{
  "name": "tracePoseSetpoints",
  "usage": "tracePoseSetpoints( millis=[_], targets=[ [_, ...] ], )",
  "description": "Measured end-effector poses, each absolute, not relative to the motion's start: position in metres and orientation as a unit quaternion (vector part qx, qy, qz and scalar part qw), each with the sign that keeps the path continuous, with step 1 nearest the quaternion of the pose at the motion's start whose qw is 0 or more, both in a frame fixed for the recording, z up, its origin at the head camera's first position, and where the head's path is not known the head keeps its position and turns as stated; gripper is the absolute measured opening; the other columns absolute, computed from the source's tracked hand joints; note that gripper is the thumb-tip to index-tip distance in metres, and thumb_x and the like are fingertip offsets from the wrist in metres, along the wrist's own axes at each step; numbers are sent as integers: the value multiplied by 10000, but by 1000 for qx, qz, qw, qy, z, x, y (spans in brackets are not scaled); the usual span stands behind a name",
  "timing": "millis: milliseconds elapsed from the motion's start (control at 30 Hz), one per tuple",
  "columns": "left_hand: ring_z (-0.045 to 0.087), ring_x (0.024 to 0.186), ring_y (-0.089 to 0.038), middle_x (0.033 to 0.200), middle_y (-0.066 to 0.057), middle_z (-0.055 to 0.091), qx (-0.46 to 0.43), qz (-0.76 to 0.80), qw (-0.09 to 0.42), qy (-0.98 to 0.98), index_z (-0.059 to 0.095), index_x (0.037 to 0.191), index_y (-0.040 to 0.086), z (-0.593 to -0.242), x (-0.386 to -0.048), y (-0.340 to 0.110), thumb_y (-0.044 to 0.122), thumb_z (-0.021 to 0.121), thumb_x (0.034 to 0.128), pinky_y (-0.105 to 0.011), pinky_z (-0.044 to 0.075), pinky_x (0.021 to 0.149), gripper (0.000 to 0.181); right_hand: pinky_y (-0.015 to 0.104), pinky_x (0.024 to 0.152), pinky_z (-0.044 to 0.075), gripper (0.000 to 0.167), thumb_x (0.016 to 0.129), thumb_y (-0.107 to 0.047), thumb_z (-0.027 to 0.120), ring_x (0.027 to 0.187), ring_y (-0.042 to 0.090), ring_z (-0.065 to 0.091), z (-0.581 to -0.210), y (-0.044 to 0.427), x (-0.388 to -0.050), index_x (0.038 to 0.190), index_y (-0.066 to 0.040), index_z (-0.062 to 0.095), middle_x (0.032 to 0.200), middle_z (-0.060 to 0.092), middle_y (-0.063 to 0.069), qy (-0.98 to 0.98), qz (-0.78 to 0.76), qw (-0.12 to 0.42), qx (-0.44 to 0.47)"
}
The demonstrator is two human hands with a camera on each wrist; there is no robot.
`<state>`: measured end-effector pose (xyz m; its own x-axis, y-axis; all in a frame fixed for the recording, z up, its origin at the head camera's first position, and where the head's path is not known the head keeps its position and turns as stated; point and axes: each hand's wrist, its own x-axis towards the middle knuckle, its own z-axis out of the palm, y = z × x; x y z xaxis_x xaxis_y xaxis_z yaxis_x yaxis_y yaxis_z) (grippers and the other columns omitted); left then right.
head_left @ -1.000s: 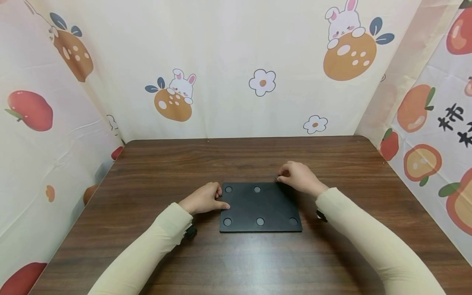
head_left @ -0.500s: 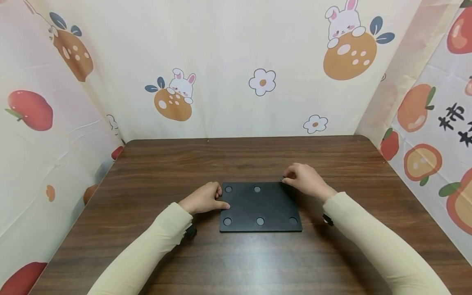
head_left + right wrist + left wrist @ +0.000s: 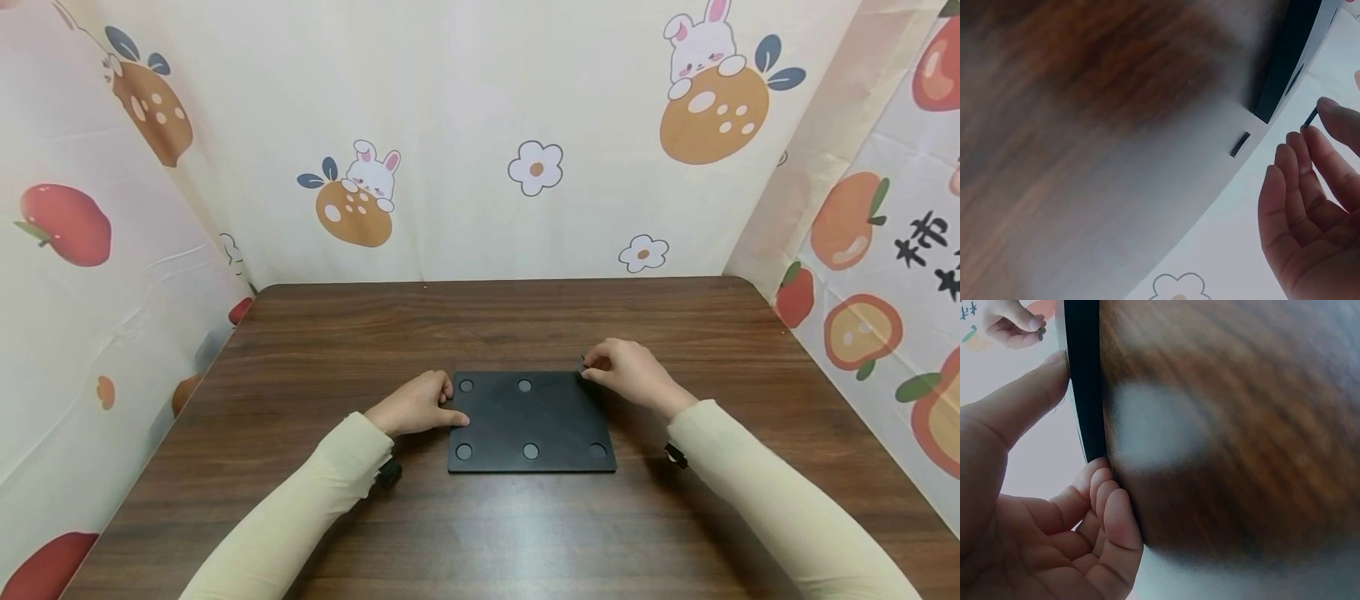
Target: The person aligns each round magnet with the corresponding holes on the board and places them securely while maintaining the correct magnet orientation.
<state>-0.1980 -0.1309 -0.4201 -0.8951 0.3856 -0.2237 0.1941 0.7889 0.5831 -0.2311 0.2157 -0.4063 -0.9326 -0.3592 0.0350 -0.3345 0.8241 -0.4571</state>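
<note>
A flat black rectangular board [image 3: 562, 421] lies on the table, marked with several round spots. My left hand [image 3: 412, 406] holds its left edge, thumb on the top face and fingers curled against the side. Over the board's far right corner, my right hand [image 3: 632, 373] pinches a small thin dark piece [image 3: 1311, 116] between thumb and index finger. Its other fingers are bent beside the index finger in the right wrist view. That piece is seen edge-on, so its full outline is hidden. The right hand hides the board's far right corner in the head view.
The brown wood-grain table [image 3: 360, 333] extends around the board. A printed curtain [image 3: 465, 167] stands along its far edge and both sides. Near the board's corner, a short dark strip [image 3: 1240, 144] shows on the tabletop; I cannot tell if it is an object or a reflection.
My right hand has shifted right and slightly nearer along the board's far edge, the small piece still pinched. My left hand and the board have stayed in place.
</note>
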Motion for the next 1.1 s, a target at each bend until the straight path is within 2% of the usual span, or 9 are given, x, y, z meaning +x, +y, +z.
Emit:
tracePoseSetpoints(
  millis=[367,1100],
  targets=[
    [455,769,-168,889,-58,496,154,282,169,932,523,939,75,-420,-198,-131,350,814,803,-298,385,677,423,334,684,526,130,875,-211,744,764,129,632,-409,218,-226,948,-103,744,891,679,11,956,-220,23,-191],
    [453,765,-165,896,-69,499,156,288,173,929,525,945,64,-419,-198,-132,344,811,808,-294,381,667,424,380,709,543,137,867,-182,742,776,155,649,-412,215,-224,953,-76,742,893,694,31,959,-192,30,-208]
  ],
)
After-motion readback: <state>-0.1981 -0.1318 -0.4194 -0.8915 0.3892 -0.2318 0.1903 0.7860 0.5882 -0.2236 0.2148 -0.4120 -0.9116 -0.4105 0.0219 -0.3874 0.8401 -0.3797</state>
